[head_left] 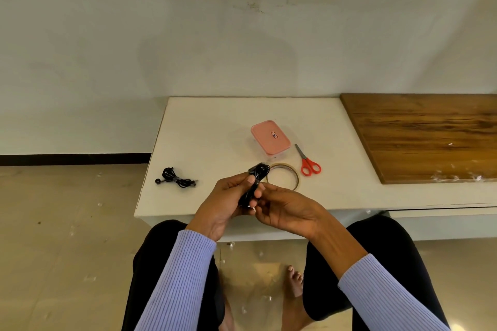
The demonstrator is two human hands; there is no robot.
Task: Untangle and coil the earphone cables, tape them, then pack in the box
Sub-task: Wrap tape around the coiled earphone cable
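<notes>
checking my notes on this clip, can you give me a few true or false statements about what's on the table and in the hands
1. Both hands hold a bundle of black earphone cable. True: the left hand and the right hand both grip it.
2. The pink box is open. False: its lid is on.
3. The scissors have red handles. True.
4. The tape roll sits on the wooden board. False: it lies on the white table, just beyond the hands.
5. A second earphone bundle lies on the table to the left. True.
</notes>
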